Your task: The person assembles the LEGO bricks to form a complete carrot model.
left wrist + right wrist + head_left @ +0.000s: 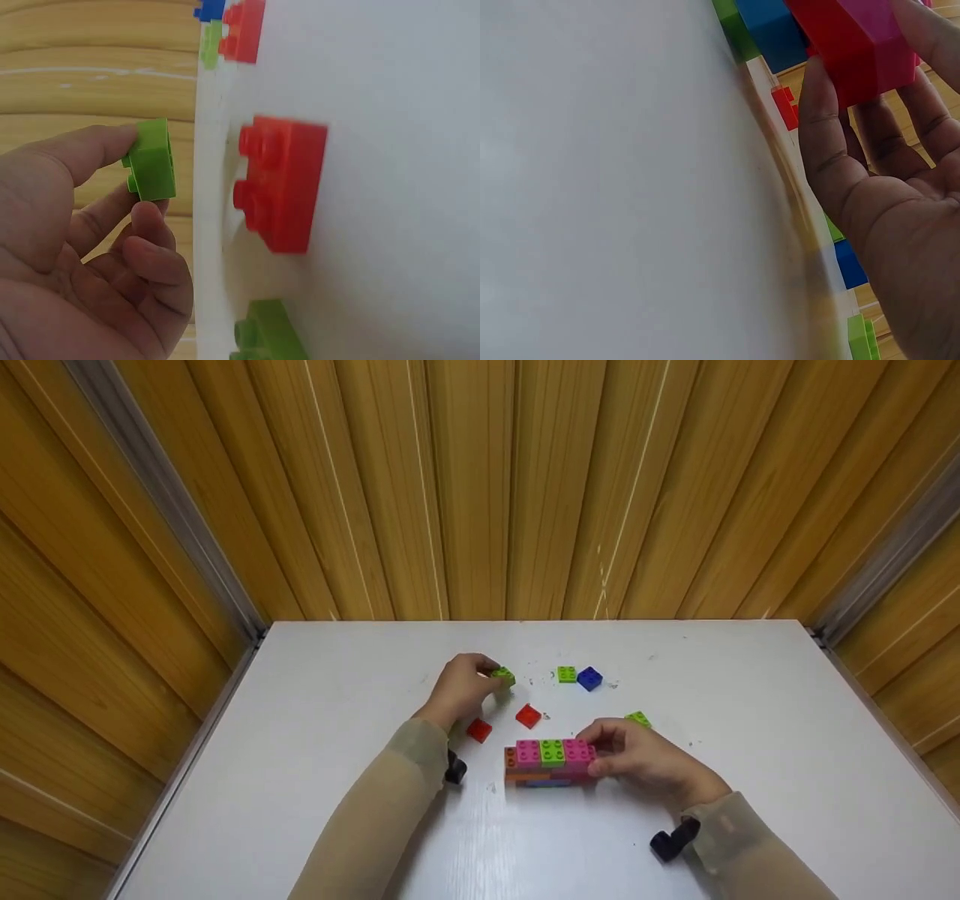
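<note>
Your left hand (pixel 463 690) pinches the green brick (pixel 505 677) at mid-frame; hold it level and steady the brick stack (pixel 551 754) your right hand (pixel 651 757) grips, lower centre.

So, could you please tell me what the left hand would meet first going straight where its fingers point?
Past the green brick it pinches, the left hand would probably meet the lime brick beside the blue brick first, though depth is unclear.
</note>
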Demonstrator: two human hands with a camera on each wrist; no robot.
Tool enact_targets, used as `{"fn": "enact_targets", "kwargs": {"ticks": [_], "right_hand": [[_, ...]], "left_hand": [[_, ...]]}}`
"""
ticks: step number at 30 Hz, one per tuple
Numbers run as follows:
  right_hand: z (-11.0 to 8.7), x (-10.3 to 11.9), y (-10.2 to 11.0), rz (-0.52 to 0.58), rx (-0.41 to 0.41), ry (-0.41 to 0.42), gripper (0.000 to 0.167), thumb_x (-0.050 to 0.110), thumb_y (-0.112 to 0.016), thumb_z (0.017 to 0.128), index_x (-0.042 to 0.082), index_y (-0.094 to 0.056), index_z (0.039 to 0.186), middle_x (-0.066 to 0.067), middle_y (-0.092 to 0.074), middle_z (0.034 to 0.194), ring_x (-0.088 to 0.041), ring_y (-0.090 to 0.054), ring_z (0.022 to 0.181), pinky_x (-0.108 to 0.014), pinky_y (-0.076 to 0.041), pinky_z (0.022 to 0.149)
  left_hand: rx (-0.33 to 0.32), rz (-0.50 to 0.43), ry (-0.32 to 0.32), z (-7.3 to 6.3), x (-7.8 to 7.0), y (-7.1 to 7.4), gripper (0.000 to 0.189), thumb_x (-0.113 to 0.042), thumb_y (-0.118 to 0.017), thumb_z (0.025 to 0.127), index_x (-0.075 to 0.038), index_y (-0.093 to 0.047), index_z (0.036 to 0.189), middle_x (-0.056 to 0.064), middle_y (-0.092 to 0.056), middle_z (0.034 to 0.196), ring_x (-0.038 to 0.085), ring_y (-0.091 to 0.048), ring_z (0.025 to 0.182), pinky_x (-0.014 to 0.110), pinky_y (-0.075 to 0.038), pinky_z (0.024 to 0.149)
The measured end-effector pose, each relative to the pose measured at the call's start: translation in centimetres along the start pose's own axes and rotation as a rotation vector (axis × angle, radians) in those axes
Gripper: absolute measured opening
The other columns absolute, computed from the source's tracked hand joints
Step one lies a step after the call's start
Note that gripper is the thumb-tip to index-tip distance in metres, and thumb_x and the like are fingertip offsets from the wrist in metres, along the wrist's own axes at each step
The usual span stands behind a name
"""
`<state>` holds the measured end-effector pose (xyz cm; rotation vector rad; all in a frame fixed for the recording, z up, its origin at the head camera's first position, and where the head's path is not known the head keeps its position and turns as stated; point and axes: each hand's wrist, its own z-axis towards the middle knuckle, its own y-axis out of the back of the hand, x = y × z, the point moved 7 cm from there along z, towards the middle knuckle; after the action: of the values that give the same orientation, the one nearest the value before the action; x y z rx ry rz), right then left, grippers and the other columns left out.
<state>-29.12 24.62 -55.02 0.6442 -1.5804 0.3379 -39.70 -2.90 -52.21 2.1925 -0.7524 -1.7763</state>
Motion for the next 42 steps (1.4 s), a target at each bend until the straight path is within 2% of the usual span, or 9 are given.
{"fn": "enact_targets", "kwargs": {"ticks": [5,13,15,18,21,25,30,35,42], "right_hand": [[0.1,0.0,0.0,-0.001,0.011,0.027,0.038,0.004,-0.084,0.097,-0.006,-0.071,0.131,0.0,-0.077,0.129,-0.012,-0.07,0.115,-0.022,-0.059,0.099],[0.2,0.0,0.3,-0.048,-0.012,-0.011,0.042,0.01,-0.087,0.097,-0.002,-0.072,0.134,-0.004,-0.076,0.133,-0.015,-0.069,0.121,-0.021,-0.057,0.103],[0.2,0.0,0.3,-0.047,-0.016,-0.024,0.042,0.011,-0.087,0.097,-0.001,-0.072,0.134,-0.004,-0.075,0.134,-0.016,-0.068,0.122,-0.021,-0.056,0.104],[0.2,0.0,0.2,-0.043,-0.016,-0.029,0.043,0.01,-0.087,0.097,-0.002,-0.071,0.134,-0.004,-0.075,0.134,-0.016,-0.067,0.122,-0.021,-0.057,0.103],[0.2,0.0,0.2,-0.042,-0.011,-0.024,0.042,0.01,-0.086,0.097,-0.002,-0.071,0.134,-0.003,-0.075,0.134,-0.016,-0.068,0.121,-0.022,-0.057,0.103],[0.2,0.1,0.1,-0.026,0.003,-0.003,0.042,0.008,-0.086,0.097,-0.004,-0.07,0.134,-0.002,-0.077,0.131,-0.015,-0.069,0.119,-0.023,-0.058,0.101],[0.1,0.2,0.0,0.0,0.01,0.01,0.04,0.007,-0.085,0.098,-0.005,-0.07,0.134,-0.002,-0.078,0.13,-0.014,-0.07,0.117,-0.023,-0.059,0.1],[0.1,0.1,0.0,0.031,-0.003,-0.011,0.039,0.007,-0.086,0.098,-0.003,-0.071,0.133,-0.003,-0.078,0.129,-0.016,-0.069,0.116,-0.024,-0.059,0.099],[0.1,0.1,-0.2,0.038,0.002,-0.015,0.038,0.007,-0.085,0.098,-0.001,-0.072,0.133,-0.002,-0.079,0.129,-0.016,-0.069,0.116,-0.024,-0.058,0.1]], "left_hand": [[0.021,0.039,-0.069,-1.6,-1.0,-0.5,0.033,-0.036,-0.085,0.101,-0.017,-0.081,0.127,0.002,-0.075,0.132,0.023,-0.067,0.115,0.045,-0.06,0.108],[0.035,0.036,-0.16,-4.0,-2.1,-0.8,0.03,-0.045,-0.087,0.098,-0.023,-0.084,0.119,-0.003,-0.077,0.124,0.023,-0.064,0.12,0.047,-0.057,0.109],[0.051,0.025,-0.15,-4.6,-2.0,-1.0,0.03,-0.046,-0.088,0.097,-0.025,-0.083,0.118,-0.004,-0.076,0.125,0.022,-0.063,0.118,0.045,-0.059,0.102],[0.083,-0.005,-0.12,-5.5,-2.0,-1.3,0.029,-0.046,-0.088,0.097,-0.028,-0.082,0.117,-0.004,-0.074,0.125,0.021,-0.063,0.102,0.037,-0.06,0.081],[0.104,-0.02,-0.121,-6.2,-2.0,-1.4,0.026,-0.045,-0.087,0.097,-0.029,-0.082,0.117,-0.004,-0.073,0.124,0.021,-0.062,0.097,0.034,-0.055,0.076],[0.12,-0.005,-0.194,-7.0,-2.4,-1.6,0.022,-0.042,-0.085,0.099,-0.027,-0.082,0.115,-0.006,-0.075,0.121,0.021,-0.062,0.102,0.035,-0.052,0.084],[0.126,0.018,-0.264,-7.9,-2.7,-1.8,0.021,-0.042,-0.084,0.099,-0.028,-0.082,0.114,-0.008,-0.075,0.118,0.018,-0.06,0.096,0.035,-0.051,0.079],[0.121,0.016,-0.309,-8.5,-3.2,-1.9,0.024,-0.04,-0.084,0.098,-0.026,-0.083,0.117,-0.006,-0.074,0.117,0.017,-0.058,0.094,0.033,-0.049,0.077],[0.127,0.0,-0.346,-9.4,-3.6,-2.0,0.025,-0.038,-0.082,0.099,-0.024,-0.081,0.12,-0.005,-0.074,0.115,0.019,-0.06,0.104,0.036,-0.05,0.084]]}}
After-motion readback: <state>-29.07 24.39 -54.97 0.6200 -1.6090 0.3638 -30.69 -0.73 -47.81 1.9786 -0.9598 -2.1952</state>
